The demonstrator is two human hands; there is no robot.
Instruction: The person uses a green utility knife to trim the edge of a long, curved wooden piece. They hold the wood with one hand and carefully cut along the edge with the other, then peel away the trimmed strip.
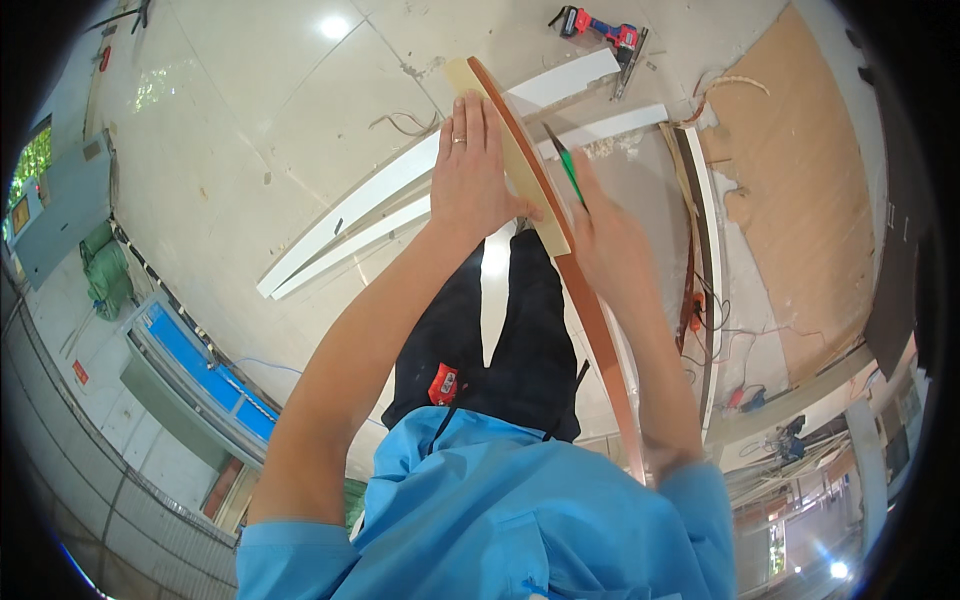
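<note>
**Head view: a long strip pinned flat and marked with a pencil**

Nearest, the person's blue shirt point(500, 510) and dark trousers point(520, 330) fill the lower middle, both forearms rising from them. A long thin strip point(560, 240), pale on its broad face and reddish-brown along its edge, runs from beside the right elbow up past both hands to its far end over the floor.

The strip looks light and stiff along its length but likely springy across its thin face; being so long, it would whip or sag if taken at one end. It is best held near the middle, or pressed flat by the palm as here. The edge looks smooth, perhaps slippery.

The left hand point(478, 170) lies opened out, fingers straight and together, palm against the pale face, thumb hooked near the strip. The right hand point(612, 240) is closed around a green pencil point(566, 168), its tip at the strip's face.

Farther off, white boards point(400, 200) lie on the tiled floor point(250, 120), and a red drill point(605, 32) lies beyond them.
</note>
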